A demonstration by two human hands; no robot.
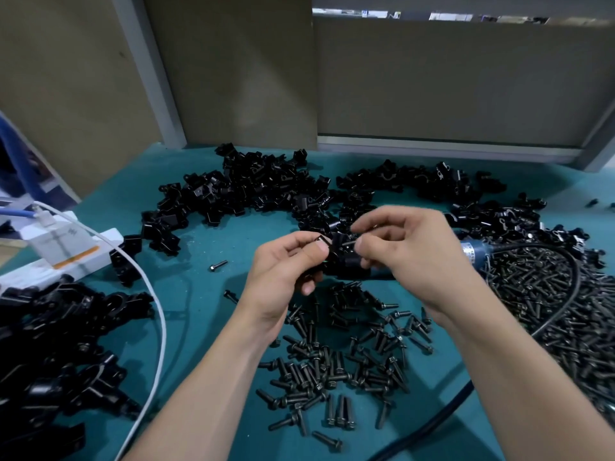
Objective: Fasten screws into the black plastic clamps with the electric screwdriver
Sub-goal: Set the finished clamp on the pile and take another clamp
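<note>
Head view. We find the left hand (283, 271) curled round a small black plastic clamp (341, 252), thumb pressed on its near edge, raised between both hands above the teal bench mat (199, 294). The right hand (412, 251) pinches a short dark metal screw (349, 243) between thumb and forefinger, its other fingers loosely curled. The screw lies against the clamp; whether it has entered the hole we cannot tell, as the spot is dark and blurred.

The blue-barrelled electric screwdriver (472, 252) lies on the mat just behind the right hand, partly hidden by it, and neither hand touches it. Its black cable (577, 287) loops away to the right of that hand over a large heap of dark screws (539, 294).

We judge the step in hand to be seating the screw by finger. To do it well, the left hand should present the hole squarely to the right hand, and the screw should go in straight along the hole, not at a slant. It ought to stand by itself before the right hand lets go and reaches back for the driver. The left fingers should sit clear of the screw head, where the bit will land. A slanted start risks a crossed thread. A dropped screw would be lost among the loose black screws (349, 361) scattered beneath the hands.

Beyond the hands lies a heap of black clamps (253, 188); left of the left forearm run a white power strip (66, 257) and a white cable (162, 314)
</note>
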